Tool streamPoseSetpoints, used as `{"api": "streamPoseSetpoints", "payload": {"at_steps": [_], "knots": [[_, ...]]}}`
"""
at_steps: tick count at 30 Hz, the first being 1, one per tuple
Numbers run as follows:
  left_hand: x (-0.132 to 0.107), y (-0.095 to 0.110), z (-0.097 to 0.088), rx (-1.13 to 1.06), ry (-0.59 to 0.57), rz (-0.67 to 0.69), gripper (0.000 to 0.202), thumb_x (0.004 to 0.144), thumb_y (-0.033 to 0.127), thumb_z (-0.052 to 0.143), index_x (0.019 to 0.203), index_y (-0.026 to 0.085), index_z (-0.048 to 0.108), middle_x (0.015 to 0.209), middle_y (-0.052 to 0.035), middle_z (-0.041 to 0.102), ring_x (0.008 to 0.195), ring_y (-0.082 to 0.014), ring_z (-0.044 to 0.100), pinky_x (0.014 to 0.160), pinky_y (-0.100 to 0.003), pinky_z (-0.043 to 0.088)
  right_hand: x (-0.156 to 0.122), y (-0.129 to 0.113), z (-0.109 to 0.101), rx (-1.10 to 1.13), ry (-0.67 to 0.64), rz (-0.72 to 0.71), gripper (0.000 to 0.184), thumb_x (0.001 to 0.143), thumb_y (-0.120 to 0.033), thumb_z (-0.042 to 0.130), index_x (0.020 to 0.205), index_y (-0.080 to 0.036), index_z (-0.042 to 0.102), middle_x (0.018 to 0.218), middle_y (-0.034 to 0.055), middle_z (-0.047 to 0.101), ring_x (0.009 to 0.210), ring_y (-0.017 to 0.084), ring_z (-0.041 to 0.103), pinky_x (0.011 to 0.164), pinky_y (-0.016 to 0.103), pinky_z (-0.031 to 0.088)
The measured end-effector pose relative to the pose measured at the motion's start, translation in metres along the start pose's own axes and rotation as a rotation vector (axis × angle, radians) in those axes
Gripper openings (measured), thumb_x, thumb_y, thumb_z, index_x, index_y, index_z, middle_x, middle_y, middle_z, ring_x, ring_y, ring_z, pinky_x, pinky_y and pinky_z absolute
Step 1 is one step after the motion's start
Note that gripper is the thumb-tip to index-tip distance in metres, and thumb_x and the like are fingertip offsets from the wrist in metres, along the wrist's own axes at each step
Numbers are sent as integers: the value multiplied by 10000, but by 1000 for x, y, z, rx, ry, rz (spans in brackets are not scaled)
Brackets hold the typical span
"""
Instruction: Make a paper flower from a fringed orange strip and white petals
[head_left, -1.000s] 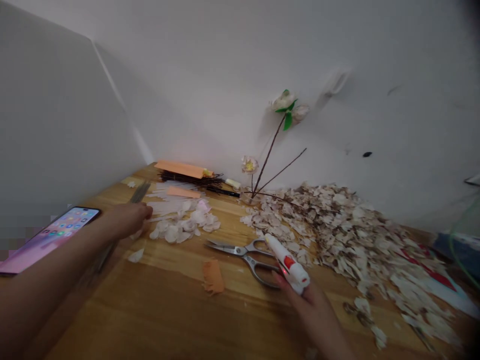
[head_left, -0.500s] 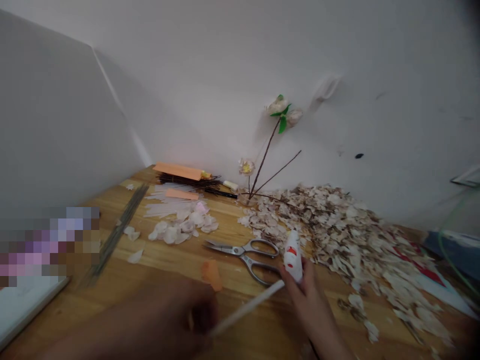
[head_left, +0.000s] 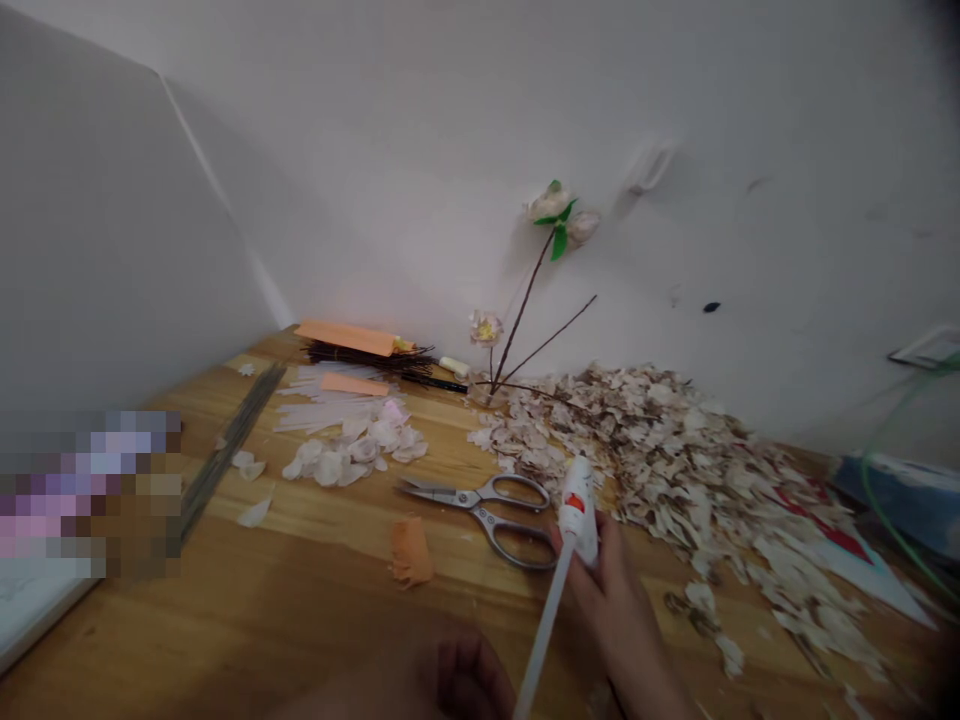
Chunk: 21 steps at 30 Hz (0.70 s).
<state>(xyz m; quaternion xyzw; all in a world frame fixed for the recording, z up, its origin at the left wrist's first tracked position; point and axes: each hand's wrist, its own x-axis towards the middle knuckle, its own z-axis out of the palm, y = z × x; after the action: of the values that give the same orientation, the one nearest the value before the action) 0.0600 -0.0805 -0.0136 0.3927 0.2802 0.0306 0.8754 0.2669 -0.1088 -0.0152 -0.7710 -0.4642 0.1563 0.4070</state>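
My right hand is wrapped around a white hot glue gun with a red mark, its nozzle pointing away from me. A long, translucent white glue stick meets the rear of the gun and runs down toward the bottom edge. My left hand, fingers curled, is at the stick's lower end; the exact grip is cut off by the frame. Grey metal scissors lie just left of the gun. A crumpled orange paper piece rests on the wooden table nearby.
A big heap of dried petals covers the right side. Artificial flowers on stems stand by the wall. Further left lie white petals, more glue sticks, dark wires, thin grey wires and orange paper.
The glue stick has swung from slanting leftward to nearly in line with the gun, its end now at the gun's rear. My left hand has moved right and down.
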Motion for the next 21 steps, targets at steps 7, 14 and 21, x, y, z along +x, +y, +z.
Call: {"api": "streamPoseSetpoints", "payload": {"at_steps": [7,14,21], "knots": [[21,-30,-1,-74,-11,102,381,381,344,841,588,145,591,551,35,573,531,-104,520,718,-326,434,-1,-5,-3,-91,10,-21,358,760,-467,418,1022,-224,396,944,74,564,814,250,579,686,355,440],[39,-42,-2,-114,-70,70,353,353,336,837,551,170,597,547,35,559,752,-224,611,937,-483,349,-2,-1,1,-124,19,-70,341,786,-447,398,1050,-230,401,973,66,558,838,235,571,696,330,428],[41,-36,13,-199,-106,134,408,351,354,839,619,139,618,591,10,569,701,-182,583,889,-417,377,0,-3,-2,-120,19,-53,413,781,-445,416,1116,-205,420,1032,86,578,859,246,573,710,338,440]]}}
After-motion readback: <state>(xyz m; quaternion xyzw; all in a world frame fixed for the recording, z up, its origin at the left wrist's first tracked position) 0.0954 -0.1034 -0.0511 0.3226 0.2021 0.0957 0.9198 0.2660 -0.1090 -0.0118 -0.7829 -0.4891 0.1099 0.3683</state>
